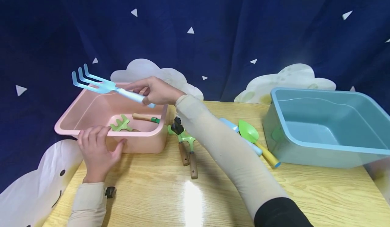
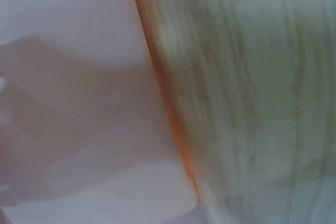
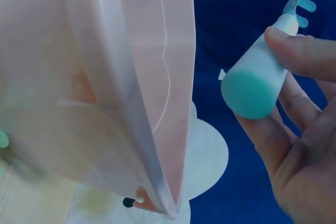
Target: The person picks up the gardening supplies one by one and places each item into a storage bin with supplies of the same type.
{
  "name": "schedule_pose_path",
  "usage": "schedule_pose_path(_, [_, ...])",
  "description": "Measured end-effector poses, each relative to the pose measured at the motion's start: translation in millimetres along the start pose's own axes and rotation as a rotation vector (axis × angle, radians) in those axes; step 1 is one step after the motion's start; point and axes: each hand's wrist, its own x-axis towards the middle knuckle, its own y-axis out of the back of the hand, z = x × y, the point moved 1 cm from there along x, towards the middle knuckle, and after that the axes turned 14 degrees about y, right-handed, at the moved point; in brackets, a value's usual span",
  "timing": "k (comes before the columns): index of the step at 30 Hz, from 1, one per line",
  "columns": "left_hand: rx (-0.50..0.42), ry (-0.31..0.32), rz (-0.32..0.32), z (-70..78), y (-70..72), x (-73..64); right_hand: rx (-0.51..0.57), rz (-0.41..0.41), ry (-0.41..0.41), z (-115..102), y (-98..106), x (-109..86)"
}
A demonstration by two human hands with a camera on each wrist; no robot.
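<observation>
My right hand [image 1: 158,90] pinches the pale blue handle of a three-pronged hand rake [image 1: 105,86], held above the pink bin [image 1: 122,145]. Its prongs point left and stick out past the bin's back left rim. In the right wrist view, thumb and fingers hold the handle near its teal end. My left hand [image 1: 99,149] grips the bin's near rim, thumb against the outer wall. A green rake head [image 1: 122,123] and a wooden handle with a green collar [image 1: 143,117] lie inside. The left wrist view shows mostly the bin's outer wall and tabletop.
Right of the pink bin, small green tools with brown handles [image 1: 193,166] lie on the wooden table [image 1: 146,193]. A green trowel with a yellow handle [image 1: 248,131] and a light blue tool [image 1: 229,124], partly behind my right arm, lie by the blue bin [image 1: 304,152].
</observation>
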Motion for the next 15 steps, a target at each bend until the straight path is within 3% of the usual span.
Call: schedule_pose_path(15, [0.012, -0.012, -0.005, 0.1, -2.8, -2.1, -0.009, 0.014, 0.0, 5.3, 1.9, -6.7])
